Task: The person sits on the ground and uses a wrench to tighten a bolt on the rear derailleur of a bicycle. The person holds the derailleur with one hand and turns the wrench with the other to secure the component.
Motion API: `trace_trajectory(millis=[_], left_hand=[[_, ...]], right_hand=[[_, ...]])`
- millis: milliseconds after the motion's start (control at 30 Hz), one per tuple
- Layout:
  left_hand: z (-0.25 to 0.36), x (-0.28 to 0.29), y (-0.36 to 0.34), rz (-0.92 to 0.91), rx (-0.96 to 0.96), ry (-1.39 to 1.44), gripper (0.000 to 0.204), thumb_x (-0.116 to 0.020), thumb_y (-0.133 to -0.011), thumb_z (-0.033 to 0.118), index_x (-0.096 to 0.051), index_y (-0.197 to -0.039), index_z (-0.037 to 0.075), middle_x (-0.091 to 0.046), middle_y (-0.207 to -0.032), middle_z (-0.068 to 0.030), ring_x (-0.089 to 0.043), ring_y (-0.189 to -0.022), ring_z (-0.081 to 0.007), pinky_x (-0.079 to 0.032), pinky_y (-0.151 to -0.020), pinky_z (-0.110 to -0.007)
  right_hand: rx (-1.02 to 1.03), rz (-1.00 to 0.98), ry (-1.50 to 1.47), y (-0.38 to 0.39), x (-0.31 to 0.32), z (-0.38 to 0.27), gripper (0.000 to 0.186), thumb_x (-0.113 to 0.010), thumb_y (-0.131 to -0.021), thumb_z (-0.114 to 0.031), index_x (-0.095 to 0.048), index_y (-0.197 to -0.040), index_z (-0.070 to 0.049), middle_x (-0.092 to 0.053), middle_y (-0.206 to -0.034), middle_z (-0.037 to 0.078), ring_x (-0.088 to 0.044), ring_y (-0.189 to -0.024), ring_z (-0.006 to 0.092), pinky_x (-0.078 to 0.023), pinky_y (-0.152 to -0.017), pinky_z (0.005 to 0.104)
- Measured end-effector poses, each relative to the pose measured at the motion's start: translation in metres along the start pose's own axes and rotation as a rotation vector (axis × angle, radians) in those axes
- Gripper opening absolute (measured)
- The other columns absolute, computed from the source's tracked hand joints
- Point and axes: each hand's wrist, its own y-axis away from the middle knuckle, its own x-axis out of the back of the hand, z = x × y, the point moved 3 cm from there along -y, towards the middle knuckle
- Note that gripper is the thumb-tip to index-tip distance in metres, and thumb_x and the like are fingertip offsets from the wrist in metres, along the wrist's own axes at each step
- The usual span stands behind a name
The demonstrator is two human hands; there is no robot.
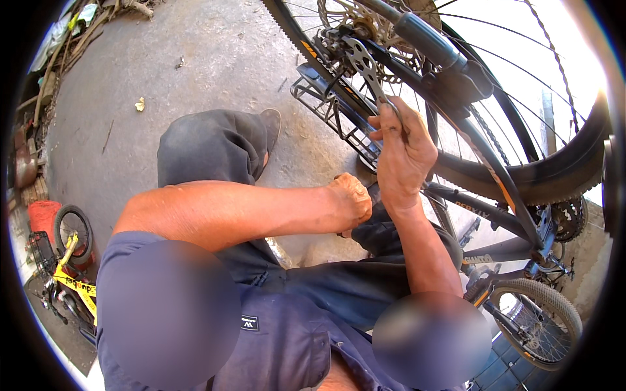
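My right hand (405,153) is closed around the lower end of a flat silver spanner (367,64) with holes along it. The spanner's upper end reaches the hub (336,44) of a bicycle wheel, beside the brake disc; whether it sits on a nut, I cannot tell. Above my right hand runs a dark frame tube (427,38) of the bicycle. My left hand (349,202) is closed into a fist near my lower leg, below the black rack (339,117). What its fingers hold, if anything, is hidden.
A black tyre (554,176) curves close on the right, above a chainring (572,218). Another wheel (536,320) stands at lower right. A small yellow bicycle (73,280) is at far left, and sticks and scrap (65,55) lie along the concrete floor (202,58).
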Motion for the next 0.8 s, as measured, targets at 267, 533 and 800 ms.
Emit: trace_trajectory(millis=[267,533,800], left_hand=[[0.000,-0.003,0.001,0.035,-0.002,-0.059,0.012,-0.064,-0.077,0.016,-0.071,-0.082,0.007,-0.071,-0.081,-0.0134,-0.072,-0.076,-0.0270,-0.054,-0.059,-0.039],[0.003,0.005,0.004,-0.025,0.035,-0.065,0.013,-0.063,-0.080,0.016,-0.071,-0.086,0.007,-0.071,-0.084,-0.0145,-0.072,-0.078,-0.0290,-0.055,-0.063,-0.040],[0.004,0.011,0.001,-0.134,0.044,0.010,0.015,-0.062,-0.082,0.015,-0.071,-0.087,0.006,-0.071,-0.086,-0.0163,-0.072,-0.081,-0.0315,-0.056,-0.067,-0.042]], right_hand=[[-0.067,0.052,-0.076,-0.004,-0.008,-0.001,0.016,-0.066,-0.095,-0.003,-0.067,-0.110,0.003,-0.064,-0.086,0.005,-0.063,-0.075,0.0079,-0.055,-0.063,0.0236],[-0.032,0.068,-0.150,-0.001,-0.005,-0.008,0.017,-0.065,-0.095,0.000,-0.066,-0.110,0.006,-0.066,-0.088,0.007,-0.067,-0.077,0.0109,-0.057,-0.064,0.0250],[0.032,0.058,-0.063,0.000,0.004,-0.014,0.016,-0.064,-0.094,0.001,-0.067,-0.110,0.006,-0.065,-0.090,0.008,-0.067,-0.078,0.0109,-0.056,-0.063,0.0246]])
